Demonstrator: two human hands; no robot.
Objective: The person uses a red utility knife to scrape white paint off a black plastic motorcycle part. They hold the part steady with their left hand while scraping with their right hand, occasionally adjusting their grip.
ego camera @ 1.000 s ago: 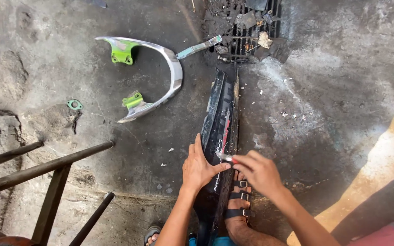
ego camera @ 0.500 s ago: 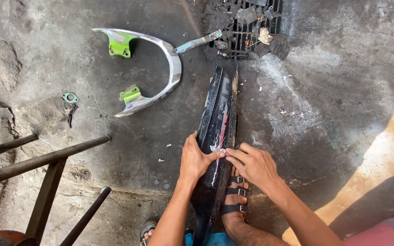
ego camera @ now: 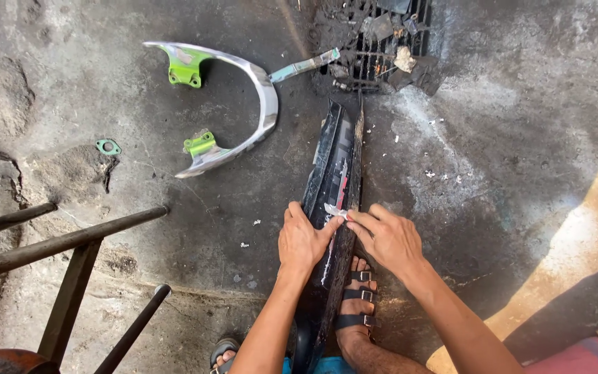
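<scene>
A long black plastic body panel (ego camera: pixel 335 173) stands on edge on the concrete floor, running from between my feet toward a drain grate. My left hand (ego camera: pixel 302 240) lies flat against the panel's left side, fingers curled on it. My right hand (ego camera: pixel 387 239) is on the panel's right side, thumb and forefinger pinching a small white sticker scrap (ego camera: pixel 335 210) on the panel's face. Both hands meet at that scrap.
A curved silver grab rail with green brackets (ego camera: pixel 247 104) lies on the floor to the left. A small green gasket (ego camera: pixel 108 147) sits further left. A clogged drain grate (ego camera: pixel 382 41) is ahead. Dark metal bars (ego camera: pixel 70 239) stand at lower left. My sandalled foot (ego camera: pixel 358 305) is beneath the panel.
The view has shifted slightly; my hands stay on the panel, fingers working at the white scrap a little higher on it.
</scene>
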